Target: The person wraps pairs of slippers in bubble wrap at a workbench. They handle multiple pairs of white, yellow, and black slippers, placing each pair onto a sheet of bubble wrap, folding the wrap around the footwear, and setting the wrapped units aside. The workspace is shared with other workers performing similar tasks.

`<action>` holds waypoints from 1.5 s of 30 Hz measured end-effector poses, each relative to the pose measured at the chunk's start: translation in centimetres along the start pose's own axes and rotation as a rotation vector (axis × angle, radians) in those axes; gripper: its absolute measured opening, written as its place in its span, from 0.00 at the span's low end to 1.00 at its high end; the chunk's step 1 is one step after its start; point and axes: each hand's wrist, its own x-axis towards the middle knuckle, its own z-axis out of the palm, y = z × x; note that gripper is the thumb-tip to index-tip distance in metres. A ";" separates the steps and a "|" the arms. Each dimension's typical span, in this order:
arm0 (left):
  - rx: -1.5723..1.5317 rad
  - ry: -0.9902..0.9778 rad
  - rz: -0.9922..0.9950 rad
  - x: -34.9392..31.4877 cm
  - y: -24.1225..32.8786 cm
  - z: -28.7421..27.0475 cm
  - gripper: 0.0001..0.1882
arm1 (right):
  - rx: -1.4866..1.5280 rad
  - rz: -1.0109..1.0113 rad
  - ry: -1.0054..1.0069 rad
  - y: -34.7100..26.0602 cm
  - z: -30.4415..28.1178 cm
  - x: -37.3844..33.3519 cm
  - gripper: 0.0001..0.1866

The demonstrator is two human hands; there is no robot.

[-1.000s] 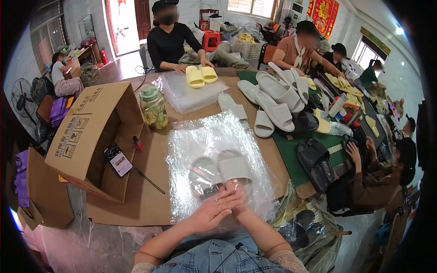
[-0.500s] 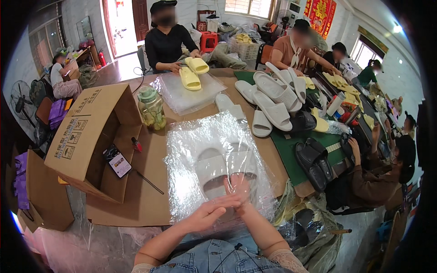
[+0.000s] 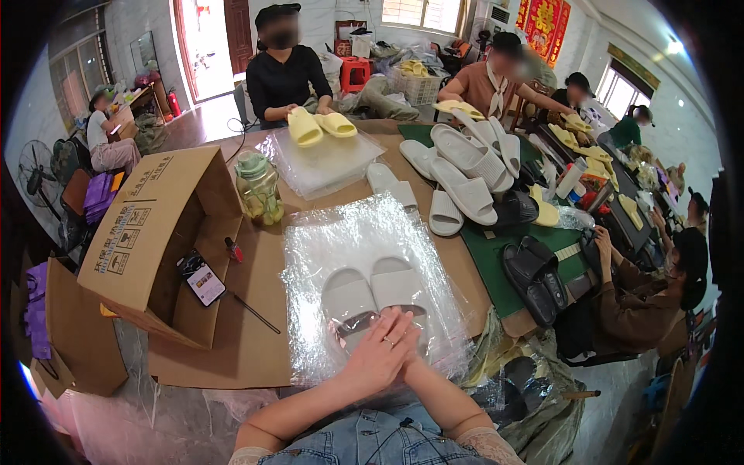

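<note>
A pair of light grey slide slippers (image 3: 397, 281) lies side by side at a stack of clear plastic bags (image 3: 333, 232) on the table before me. Whether the pair is inside the top bag or on it, I cannot tell. My left hand (image 3: 377, 353) lies across my right hand, fingers stretched out, a ring on one. Beneath it, my right hand (image 3: 412, 358) is partly covered, its visible fingers extended over the heel part of the right slipper. Neither hand grips anything that I can see.
An open cardboard box (image 3: 159, 240) with a phone (image 3: 203, 280) stands left, near a glass jar (image 3: 260, 190). Grey slippers (image 3: 465, 167) are piled right, beside black slippers (image 3: 535, 279). Opposite, a person (image 3: 287, 81) holds yellow slippers (image 3: 319, 128); other people work at right.
My left hand has moved forward onto my right hand. The slippers show more clearly, with less glare and wrinkled film over them. The person opposite has shifted the yellow slippers left.
</note>
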 end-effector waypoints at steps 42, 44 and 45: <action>-0.078 0.185 -0.390 -2.3 -12.3 0.0 0.41 | -0.133 -0.094 0.148 3.6 -1.8 3.5 0.22; -0.159 0.228 -0.371 -3.0 -13.5 1.0 0.40 | -0.145 -0.140 0.136 4.3 -1.8 3.5 0.19; -0.161 0.221 -0.387 -3.1 -13.4 1.0 0.40 | -0.146 -0.133 0.097 4.2 -2.4 3.7 0.19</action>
